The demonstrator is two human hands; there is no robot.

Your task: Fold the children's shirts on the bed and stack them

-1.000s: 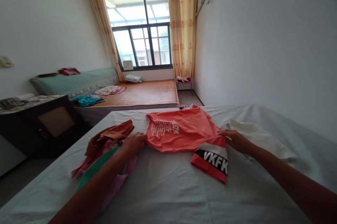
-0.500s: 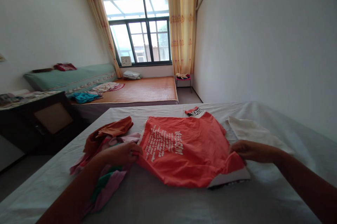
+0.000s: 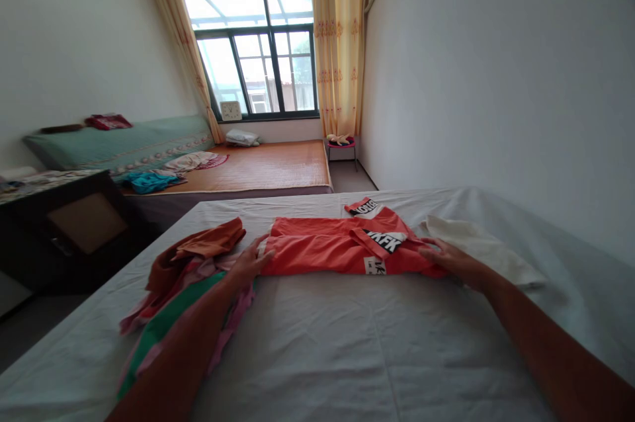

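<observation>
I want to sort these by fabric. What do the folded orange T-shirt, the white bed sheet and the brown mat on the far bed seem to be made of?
Folded orange T-shirt: likely soft knit, cotton or a blend; matte, folds limply, printed letters.
White bed sheet: thin woven cloth, matte, with fine creases.
Brown mat: probably woven bamboo or straw; flat, stiff, slight sheen.

Open white sheet in front of the folded orange shirt, free between both forearms. Blocked on the left by a heap of clothes touching the shirt's edge; hemmed on the right by a cream cloth, wall just beyond
</observation>
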